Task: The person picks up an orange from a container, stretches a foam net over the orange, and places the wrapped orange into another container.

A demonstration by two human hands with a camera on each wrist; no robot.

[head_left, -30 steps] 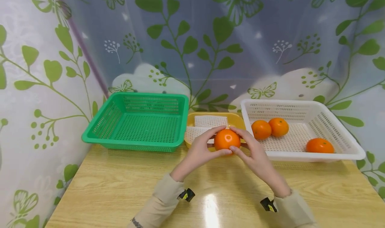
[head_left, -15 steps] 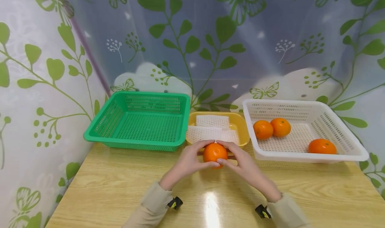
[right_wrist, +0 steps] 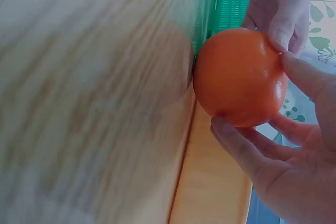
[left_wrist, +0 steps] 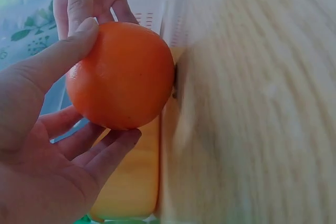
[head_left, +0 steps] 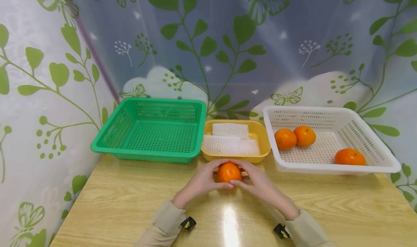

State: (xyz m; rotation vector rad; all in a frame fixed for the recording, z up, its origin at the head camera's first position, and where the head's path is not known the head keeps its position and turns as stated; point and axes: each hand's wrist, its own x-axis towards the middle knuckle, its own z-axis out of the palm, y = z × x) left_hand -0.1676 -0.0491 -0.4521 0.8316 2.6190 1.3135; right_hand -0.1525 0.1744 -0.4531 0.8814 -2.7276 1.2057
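Both hands hold one orange fruit (head_left: pixel 229 174) between them, in front of the yellow tray (head_left: pixel 234 157). The left hand (head_left: pixel 199 183) curls round its left side and the right hand (head_left: pixel 258 182) round its right, thumbs near each other on the close side. In the left wrist view the orange (left_wrist: pixel 123 77) rests between the left thumb and fingers, low by the wooden surface; whether it touches is unclear. The right wrist view shows the orange (right_wrist: pixel 239 77) gripped by the right hand (right_wrist: pixel 289 145) from the other side.
A green basket (head_left: pixel 146 154) stands at the left with nothing visible in it. White foam net sleeves (head_left: pixel 228 145) lie in the yellow tray. At the right, a white basket (head_left: pixel 338 168) holds three oranges (head_left: pixel 304 136). A patterned curtain (head_left: pixel 228 77) hangs behind.
Both hands have brought the orange from over the yellow tray toward the person, down and slightly left, in front of the tray. Their hold on it continues.
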